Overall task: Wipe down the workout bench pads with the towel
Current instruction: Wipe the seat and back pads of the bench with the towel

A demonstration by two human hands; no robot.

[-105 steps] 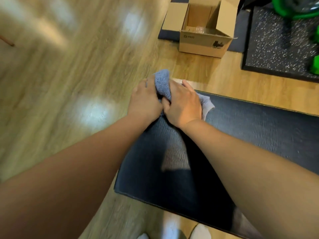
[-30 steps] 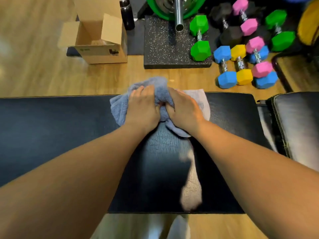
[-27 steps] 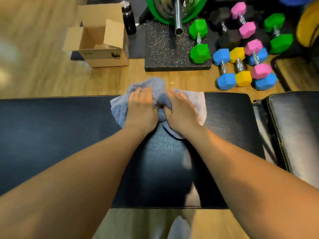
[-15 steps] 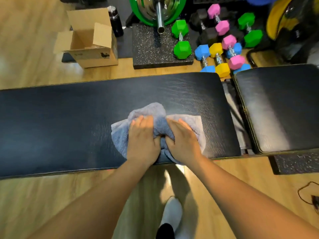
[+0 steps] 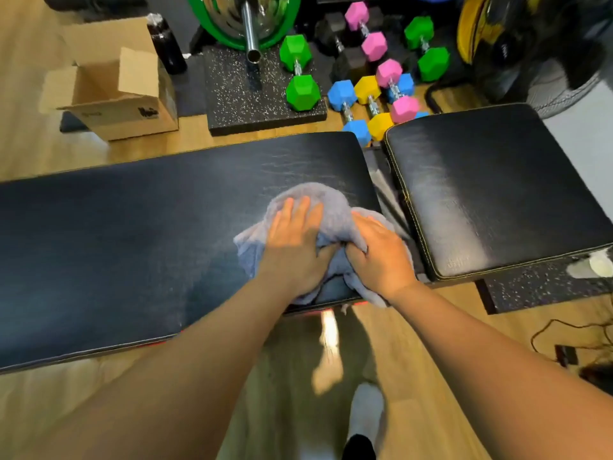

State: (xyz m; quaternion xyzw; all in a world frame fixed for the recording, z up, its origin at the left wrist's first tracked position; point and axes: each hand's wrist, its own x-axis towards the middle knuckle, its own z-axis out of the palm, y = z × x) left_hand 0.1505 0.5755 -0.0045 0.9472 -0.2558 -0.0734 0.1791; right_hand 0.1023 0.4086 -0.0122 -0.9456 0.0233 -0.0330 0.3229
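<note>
A grey-blue towel [image 5: 320, 202] lies bunched on the right end of the long black bench pad [image 5: 132, 227], near its front edge. My left hand [image 5: 295, 249] presses flat on the towel with straight fingers. Beside it, my right hand [image 5: 381, 258] lies on the towel's right part, its thumb tucked into a fold, at the pad's right corner. Part of the towel hangs over the front edge. The shorter black seat pad [image 5: 491, 187] sits to the right across a narrow gap, with nothing on it.
Behind the bench are an open cardboard box [image 5: 119, 91], a dark bottle [image 5: 166, 44], a green weight plate on a bar [image 5: 248, 24] and several coloured dumbbells [image 5: 368, 94]. Cables [image 5: 580, 340] lie on the wood floor at right. My socked foot [image 5: 365, 413] stands below the bench.
Both hands dragged the towel from the pad's far edge to its near edge, then right toward the pad's end. The left fingers now lie flatter.
</note>
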